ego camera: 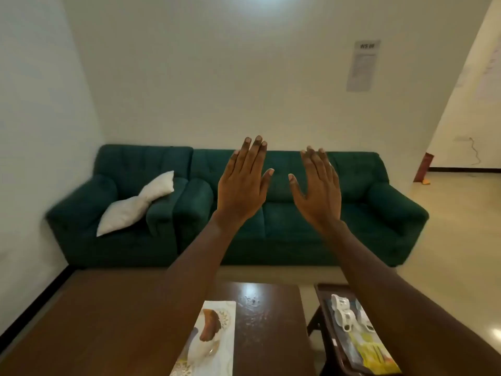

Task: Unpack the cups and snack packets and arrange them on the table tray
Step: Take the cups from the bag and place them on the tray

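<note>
My left hand [242, 185] and my right hand [317, 191] are raised side by side in front of me, backs toward the camera, fingers extended and empty. Far below them, white cups [348, 313] lie on a dark tray [324, 302] on a small side table at the lower right, with a yellow snack packet [371, 351] beside them. A white printed mat [208, 337] with a food picture lies on the brown table [113, 321], partly hidden by my left forearm.
A dark green sofa [379, 213] with a white pillow [135, 204] stands against the far wall behind the table. A paper notice [362, 66] hangs on the wall. Open tiled floor [455, 226] extends to the right.
</note>
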